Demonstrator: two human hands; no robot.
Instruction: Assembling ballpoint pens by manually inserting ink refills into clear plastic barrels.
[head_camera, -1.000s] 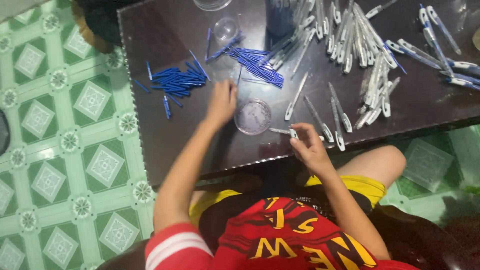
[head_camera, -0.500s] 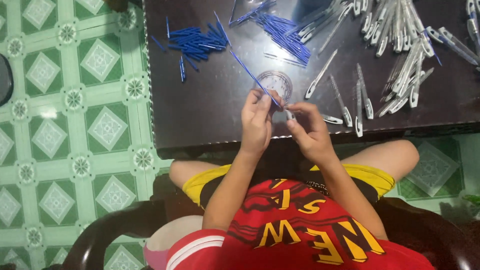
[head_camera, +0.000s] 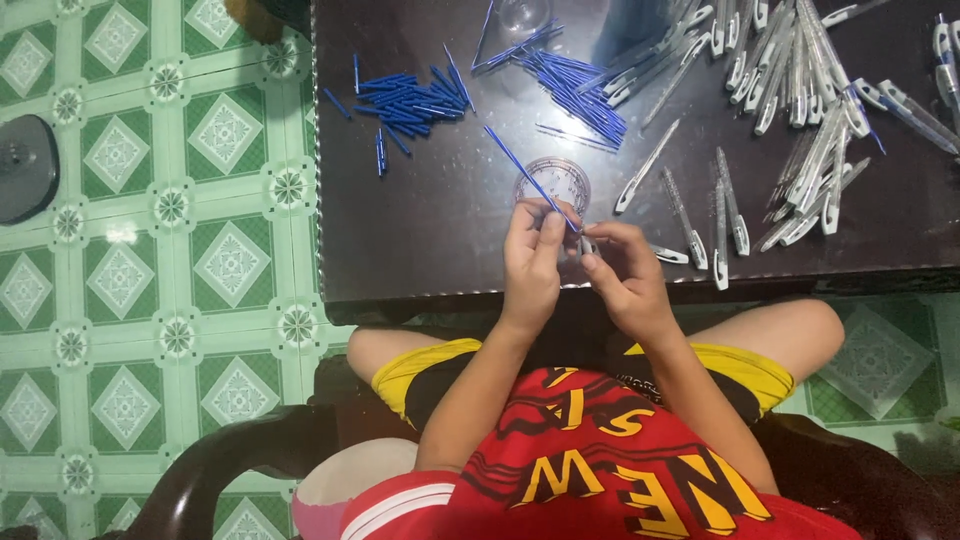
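Observation:
My left hand (head_camera: 531, 258) pinches a thin blue pen refill (head_camera: 518, 165) that slants up and to the left over the dark table (head_camera: 420, 230). My right hand (head_camera: 620, 272) holds a clear pen barrel (head_camera: 587, 244) close against the refill's lower end. Both hands meet near the table's front edge, just below a small round clear dish (head_camera: 553, 182). A loose heap of blue refills (head_camera: 405, 97) lies at the far left, another heap of blue refills (head_camera: 575, 85) sits behind the dish.
Several clear pen barrels (head_camera: 800, 90) are spread across the table's right half, a few barrels (head_camera: 700, 215) lying near my right hand. A clear cup (head_camera: 523, 14) stands at the back. Green patterned floor tiles (head_camera: 170, 210) lie to the left. I sit in a dark chair (head_camera: 230, 460).
My left hand came back from the refill pile with one blue refill and joined my right hand at the table's edge. The view shifted, showing more of the table.

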